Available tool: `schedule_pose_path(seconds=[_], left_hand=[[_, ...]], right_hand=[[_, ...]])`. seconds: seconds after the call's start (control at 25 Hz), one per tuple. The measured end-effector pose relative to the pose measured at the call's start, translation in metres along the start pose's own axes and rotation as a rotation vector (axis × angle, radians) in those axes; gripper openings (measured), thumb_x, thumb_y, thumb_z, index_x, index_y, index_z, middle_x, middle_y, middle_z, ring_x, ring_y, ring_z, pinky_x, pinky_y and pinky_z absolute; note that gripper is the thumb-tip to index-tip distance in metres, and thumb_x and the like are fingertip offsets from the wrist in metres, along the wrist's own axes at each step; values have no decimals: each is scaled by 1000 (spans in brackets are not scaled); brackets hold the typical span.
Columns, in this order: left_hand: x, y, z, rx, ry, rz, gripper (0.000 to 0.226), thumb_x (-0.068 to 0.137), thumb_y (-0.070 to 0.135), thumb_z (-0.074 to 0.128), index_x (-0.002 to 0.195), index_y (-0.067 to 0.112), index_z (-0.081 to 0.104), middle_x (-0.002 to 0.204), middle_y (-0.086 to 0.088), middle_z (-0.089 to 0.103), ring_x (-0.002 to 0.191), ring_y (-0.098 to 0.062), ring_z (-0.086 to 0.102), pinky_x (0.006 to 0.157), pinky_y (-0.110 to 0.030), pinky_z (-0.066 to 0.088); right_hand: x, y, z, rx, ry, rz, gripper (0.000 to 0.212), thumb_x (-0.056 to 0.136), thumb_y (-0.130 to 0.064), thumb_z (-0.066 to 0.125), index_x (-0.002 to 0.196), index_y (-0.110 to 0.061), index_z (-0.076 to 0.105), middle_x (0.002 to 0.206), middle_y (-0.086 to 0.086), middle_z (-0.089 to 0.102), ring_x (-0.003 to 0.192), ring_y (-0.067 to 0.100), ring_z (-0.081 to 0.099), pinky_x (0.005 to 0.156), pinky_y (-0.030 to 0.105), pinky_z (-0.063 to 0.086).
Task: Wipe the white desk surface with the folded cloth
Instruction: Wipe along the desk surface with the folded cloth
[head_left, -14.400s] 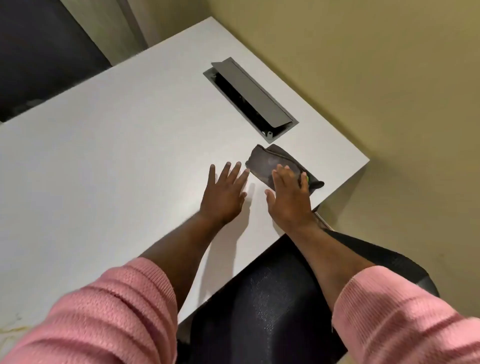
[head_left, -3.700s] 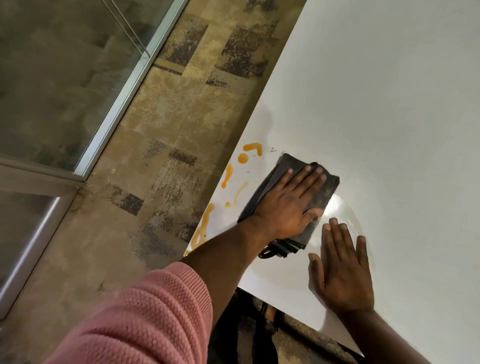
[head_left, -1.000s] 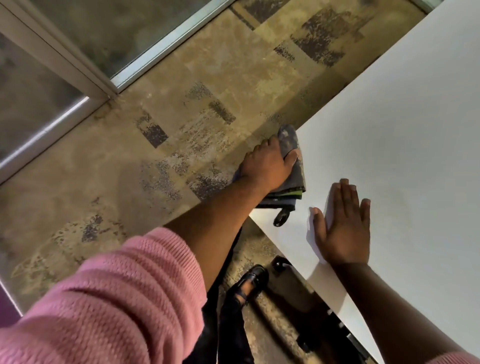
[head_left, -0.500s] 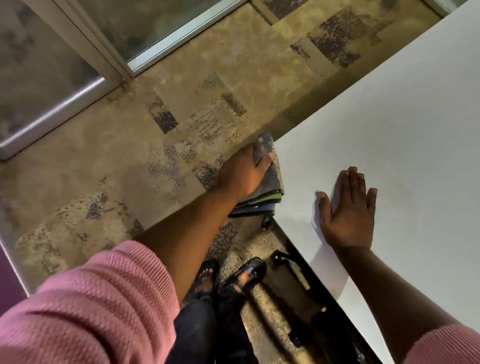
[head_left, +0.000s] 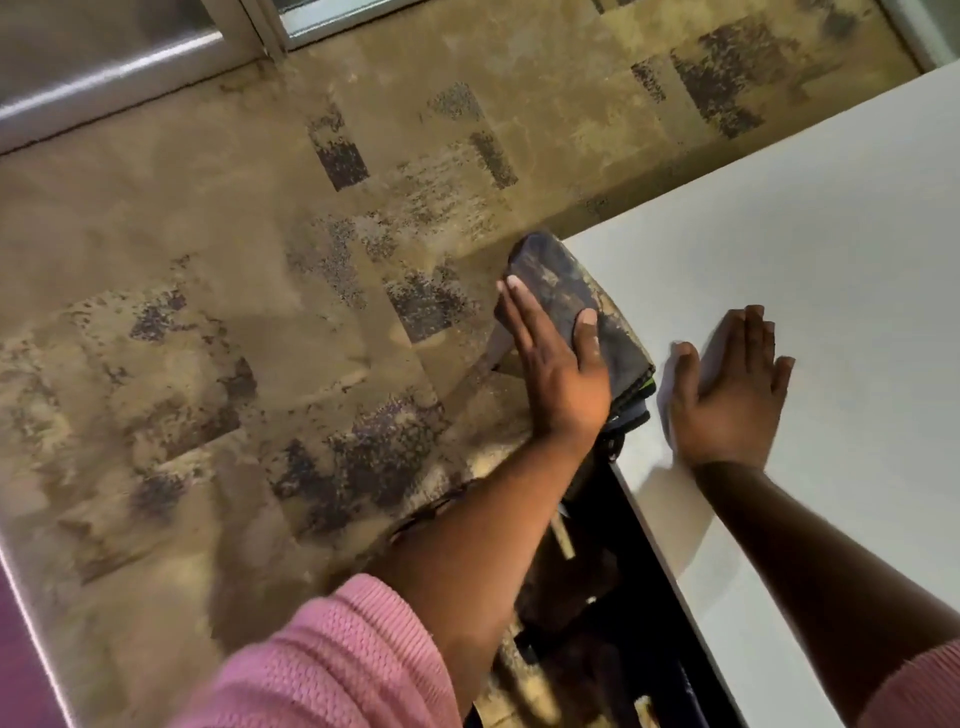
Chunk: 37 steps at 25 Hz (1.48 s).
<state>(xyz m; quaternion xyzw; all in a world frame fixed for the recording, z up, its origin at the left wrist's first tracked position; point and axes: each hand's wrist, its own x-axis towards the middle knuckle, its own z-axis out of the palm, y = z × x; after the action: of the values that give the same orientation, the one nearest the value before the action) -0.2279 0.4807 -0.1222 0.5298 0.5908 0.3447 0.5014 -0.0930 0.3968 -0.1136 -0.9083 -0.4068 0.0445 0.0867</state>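
The left hand (head_left: 558, 374) lies flat and open on the folded cloth (head_left: 576, 306), fingers straight and close together, thumb spread toward the right hand; it presses the cloth rather than gripping it. The cloth sits at the very corner of the white desk (head_left: 841, 249), its far end beyond the fingertips and part of its left side hanging out past the edge over the patterned floor (head_left: 260, 312). The right hand (head_left: 732, 384) rests palm down, fingers together, on bare desk just beside the cloth, holding nothing, apparently as a brace.

The step looks like finishing the edge and corner. To do it well, the person would likely keep the palm's weight over the part of the cloth that the desk supports (the overhanging part cleans nothing and could tip the cloth off). A stroke drawn back from the corner toward the right hand would probably serve better than one pushed outward. The cloth's upper face looks mottled, so turning to a fresher fold may help. The desk around the right hand shows no marks.
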Motion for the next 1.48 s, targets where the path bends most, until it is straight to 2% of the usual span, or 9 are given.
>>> schedule_pose_path(seconds=[0.08, 0.28, 0.56, 0.68, 0.8, 1.0, 1.08, 1.24, 1.48], left_hand=[[-46, -10, 10, -76, -10, -29, 82, 109, 39, 46, 165, 14, -8, 175, -3, -12, 160, -9, -10, 130, -26, 5], [-143, -29, 28, -141, -33, -92, 78, 109, 38, 45, 165, 7, 0, 175, -4, -2, 162, -11, 5, 128, -48, 25], [-35, -10, 7, -141, -11, -72, 78, 109, 29, 48, 164, 7, -3, 175, -10, -4, 161, -17, -3, 132, -37, 10], [-70, -15, 16, -183, 23, -53, 78, 110, 30, 47, 164, 9, -5, 175, -9, -4, 162, -19, 0, 132, -44, 14], [-157, -23, 21, -218, -122, -161, 79, 108, 52, 37, 162, 31, -16, 175, 2, -8, 162, -12, 3, 130, -49, 21], [-98, -15, 14, -150, -92, -78, 79, 109, 24, 47, 161, 15, -11, 174, -10, -8, 163, -21, 2, 131, -47, 19], [-37, -6, 4, -38, -51, -16, 78, 109, 27, 48, 164, 8, -4, 175, -10, -9, 162, -21, -5, 132, -38, 11], [50, 14, -9, 603, -12, 251, 70, 108, 41, 41, 164, 6, 19, 174, -12, 15, 162, -33, 5, 131, -52, 10], [94, 48, 26, 1024, -272, 508, 71, 106, 45, 33, 161, 1, 22, 169, -19, 28, 156, -34, 26, 129, -51, 18]], right_hand=[[1, 1, -1, 19, 9, -20, 73, 106, -53, 23, 163, -7, 23, 173, 12, 21, 161, 28, 16, 130, 54, 11], [2, 3, -1, 16, 24, -43, 68, 106, -43, 24, 161, -3, 27, 171, 16, 24, 160, 32, 19, 129, 56, 13], [3, 3, 1, 25, 24, -27, 73, 104, -50, 23, 163, -6, 25, 172, 13, 23, 160, 29, 18, 130, 53, 11], [4, 2, -1, 28, 10, -37, 72, 105, -47, 24, 163, -4, 24, 172, 14, 23, 160, 30, 18, 129, 55, 12], [4, 2, -4, 16, -7, -28, 69, 104, -42, 23, 162, -3, 25, 172, 15, 23, 160, 31, 19, 129, 55, 13], [4, 2, -4, 14, -22, -34, 69, 104, -41, 21, 162, -4, 25, 172, 14, 22, 160, 30, 18, 129, 54, 13], [3, 2, -4, 10, -24, -17, 70, 104, -42, 21, 162, -4, 24, 172, 14, 22, 160, 30, 17, 129, 54, 12], [0, 0, -5, 45, -40, -8, 71, 104, -46, 21, 164, -7, 21, 173, 11, 19, 161, 29, 14, 131, 53, 8], [1, -1, -13, 80, -61, 34, 71, 105, -46, 22, 165, -10, 18, 174, 10, 16, 162, 26, 11, 131, 53, 8]])
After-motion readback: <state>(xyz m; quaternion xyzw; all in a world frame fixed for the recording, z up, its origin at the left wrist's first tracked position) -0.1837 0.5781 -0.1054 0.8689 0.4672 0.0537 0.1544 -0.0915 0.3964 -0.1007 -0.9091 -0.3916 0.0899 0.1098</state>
